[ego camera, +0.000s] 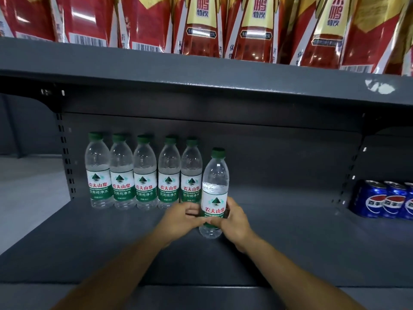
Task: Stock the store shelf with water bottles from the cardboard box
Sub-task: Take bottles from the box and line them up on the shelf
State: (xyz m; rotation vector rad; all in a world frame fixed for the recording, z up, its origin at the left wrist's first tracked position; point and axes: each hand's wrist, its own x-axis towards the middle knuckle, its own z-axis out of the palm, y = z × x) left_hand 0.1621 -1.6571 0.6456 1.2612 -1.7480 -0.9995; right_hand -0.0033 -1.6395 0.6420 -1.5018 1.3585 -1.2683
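A: Where is the bottle being stocked?

B: A clear water bottle with a green cap stands upright on the dark grey shelf, in front of and just to the right of a row of five matching bottles lined up at the back wall. It is closer to the camera than the row.

A: What are the hands doing?

B: Both hold it low, around the green and white label. The left hand wraps in from the left, fingers curled onto the label. The right hand grips from the right, thumb across the front (the base of the bottle shows below both hands).

A: Anything else nearby?

B: Blue cola cans sit at the far right of the same level. Red and gold drink bottles crowd the upper shelf.
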